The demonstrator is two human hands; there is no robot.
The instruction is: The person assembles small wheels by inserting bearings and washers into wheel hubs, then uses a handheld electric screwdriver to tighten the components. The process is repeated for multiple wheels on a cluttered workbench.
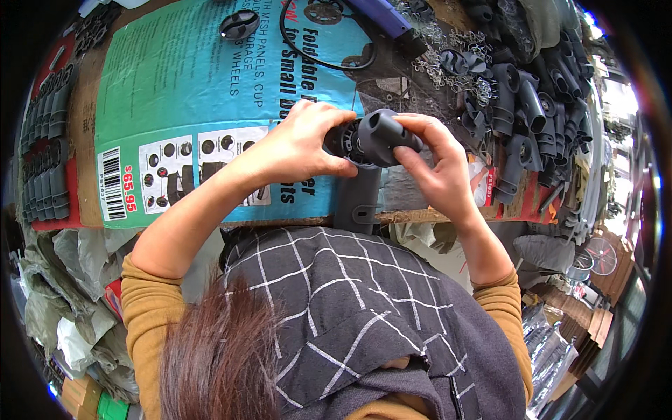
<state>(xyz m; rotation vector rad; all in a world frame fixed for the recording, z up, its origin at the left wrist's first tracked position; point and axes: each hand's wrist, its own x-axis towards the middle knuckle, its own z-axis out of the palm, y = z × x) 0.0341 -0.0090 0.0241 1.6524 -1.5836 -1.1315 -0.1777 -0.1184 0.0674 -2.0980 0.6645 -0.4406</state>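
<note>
Over the near edge of the table, my left hand grips a black plastic joint piece between thumb and fingers. Its round hub has a ribbed inner face, and its tube points down toward the apron. My right hand pinches a second black socket piece, with a short hollow tube end facing up. This socket piece is tilted and overlaps the right side of the round hub. Whether the two faces touch cannot be made out.
Under my hands lies a blue-green printed cardboard sheet. On it rests a round black part. A purple power tool with a black cable is beyond. Small metal pieces and black fittings crowd the right; more fittings line the left.
</note>
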